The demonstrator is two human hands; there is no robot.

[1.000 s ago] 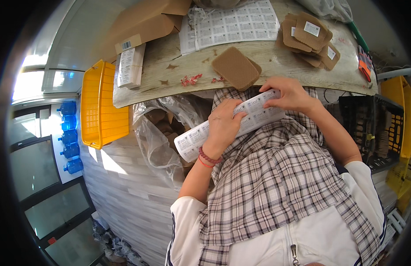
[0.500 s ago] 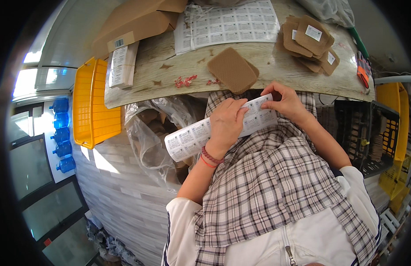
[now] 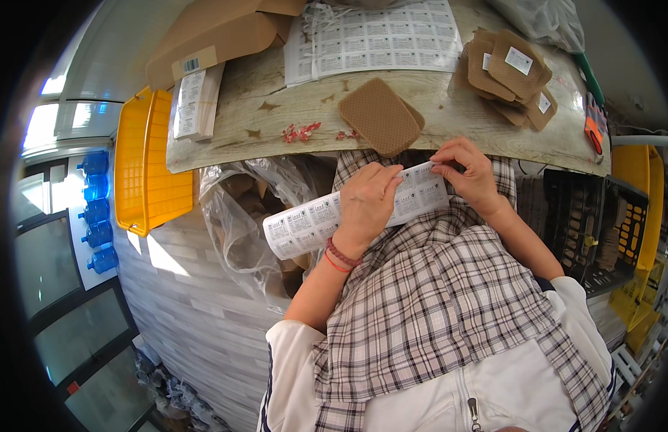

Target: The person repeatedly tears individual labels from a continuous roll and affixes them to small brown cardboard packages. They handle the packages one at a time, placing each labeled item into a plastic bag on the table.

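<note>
Above my lap, my left hand (image 3: 368, 205) grips a curved sheet of printed white labels (image 3: 299, 229), its thumb and fingers across the middle. At the sheet's upper right corner, my right hand (image 3: 469, 171) pinches with thumb and forefinger; whether a label has come loose there is too small to tell. On the table edge just beyond lie two brown textured pads (image 3: 381, 115), one partly under the other. To the right is a stack of similar brown pads (image 3: 510, 68), some bearing a white label.
More label sheets (image 3: 391, 43) lie at the table's (image 3: 262, 122) back. A cardboard box (image 3: 219, 36) and a stack of printed white slips (image 3: 197, 104) are at left. A yellow basket (image 3: 154, 165) and a clear plastic bag (image 3: 240, 237) stand lower left; a black crate (image 3: 579, 223) is at right.
My right hand has shifted slightly, its fingers now more bunched at the sheet's corner. My left hand still holds the sheet. The whole view has shifted slightly.
</note>
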